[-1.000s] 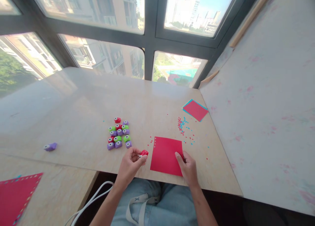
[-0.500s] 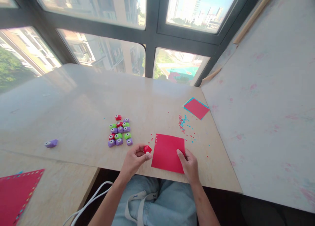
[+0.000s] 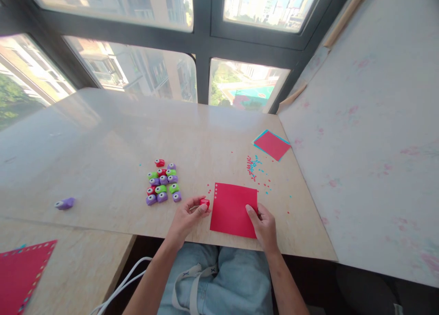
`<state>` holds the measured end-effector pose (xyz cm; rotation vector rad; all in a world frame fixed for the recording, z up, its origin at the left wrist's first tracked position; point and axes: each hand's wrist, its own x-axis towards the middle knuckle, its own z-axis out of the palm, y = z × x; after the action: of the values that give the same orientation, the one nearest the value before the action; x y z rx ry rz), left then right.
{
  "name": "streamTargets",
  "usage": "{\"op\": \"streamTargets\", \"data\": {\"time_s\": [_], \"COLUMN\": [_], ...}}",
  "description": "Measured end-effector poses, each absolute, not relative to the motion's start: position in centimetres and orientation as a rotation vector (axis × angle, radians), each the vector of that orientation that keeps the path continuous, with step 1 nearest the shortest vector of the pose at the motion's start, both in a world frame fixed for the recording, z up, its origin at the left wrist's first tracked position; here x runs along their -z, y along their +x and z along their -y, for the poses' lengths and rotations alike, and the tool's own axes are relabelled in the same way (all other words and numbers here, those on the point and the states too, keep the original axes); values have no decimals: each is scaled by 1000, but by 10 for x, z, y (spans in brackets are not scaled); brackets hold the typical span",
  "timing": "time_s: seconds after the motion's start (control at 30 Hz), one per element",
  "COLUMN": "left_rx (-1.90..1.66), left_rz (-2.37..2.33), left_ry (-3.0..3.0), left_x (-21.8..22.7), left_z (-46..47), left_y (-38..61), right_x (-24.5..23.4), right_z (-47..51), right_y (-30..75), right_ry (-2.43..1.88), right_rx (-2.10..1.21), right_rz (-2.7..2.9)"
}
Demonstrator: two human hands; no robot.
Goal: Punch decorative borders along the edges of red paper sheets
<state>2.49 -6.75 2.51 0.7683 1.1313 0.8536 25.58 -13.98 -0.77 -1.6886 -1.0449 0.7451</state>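
Between the fingers and thumb of my left hand (image 3: 188, 216) is a small red craft punch (image 3: 205, 202), close beside the left edge of a red sheet of paper (image 3: 231, 210). Several small holes run down from the sheet's top left corner. My right hand (image 3: 263, 223) grips the sheet's right edge, thumb on top and fingers beneath. To the left, red, green and purple craft punches (image 3: 162, 180) stand grouped in rows on the table. A few tiny red paper bits (image 3: 209, 188) lie just above the held punch.
Red and blue paper bits (image 3: 252, 166) are scattered beyond the sheet, near a stack of coloured paper (image 3: 272, 145). A lone purple punch (image 3: 65, 203) lies far left. Another red sheet (image 3: 25, 278) with punched edges rests lower left. A white cable (image 3: 125, 280) hangs by the table edge.
The punch in my left hand has turned, and my thumb now lies across it. My right hand keeps its hold on the sheet. The view has shifted slightly.
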Motion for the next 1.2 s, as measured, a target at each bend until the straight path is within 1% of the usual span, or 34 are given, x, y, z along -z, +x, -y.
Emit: {"op": "streamTargets", "data": {"time_s": [0.3,0.53,0.97,1.2], "left_rx": [-841,-811,-786,-771], "left_rz": [-1133,-1036,-977,-954], "left_ry": [648,599,581,607], "left_x": [-27,-24,-25,-22], "left_z": [62,58,53,53], "left_y": [29,32,33,31], "right_x": [7,4,-1,-1], "right_z": [141,142,141,141], "right_y": [256,258,259,260], "right_ry": [-1695,-1654,-1607,-1589], "right_rx": [-786,-806,-945,-949], "right_rz": [1007,943,829,836]}}
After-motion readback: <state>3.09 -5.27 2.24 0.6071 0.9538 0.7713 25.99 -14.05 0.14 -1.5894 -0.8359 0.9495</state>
